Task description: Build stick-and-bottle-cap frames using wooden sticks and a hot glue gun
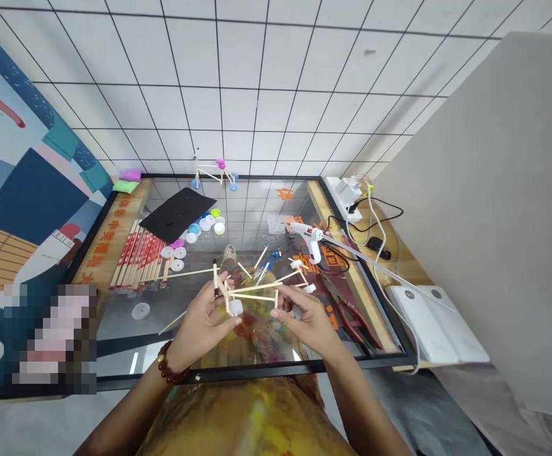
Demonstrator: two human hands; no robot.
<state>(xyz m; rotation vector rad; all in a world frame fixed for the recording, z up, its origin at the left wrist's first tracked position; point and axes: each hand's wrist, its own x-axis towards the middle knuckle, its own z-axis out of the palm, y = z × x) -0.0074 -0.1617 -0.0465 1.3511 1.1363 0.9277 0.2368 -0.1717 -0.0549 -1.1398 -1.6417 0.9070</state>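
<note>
Between my hands, above the glass tabletop, is a small frame of pale wooden sticks (257, 296) with a white round cap (235, 308) at its left end. My left hand (204, 320) grips the left end, thumb beneath the cap. Fingers of my right hand (304, 316) pinch the right end near a short upright stick. Behind the frame lie loose stick pieces (245, 271), a blue cutter (270, 260) and another stick piece with white caps (299, 269). A clear bottle-like object (229, 256) stands just beyond my left hand.
Chopsticks in red wrappers (136, 256), a black sheet (178, 214) and several coloured caps (204, 223) lie left. At right are a white glue gun (308, 234), red-handled pliers (352, 316), cables and a white power strip (345, 196). A finished-looking stick model (216, 174) stands at the back.
</note>
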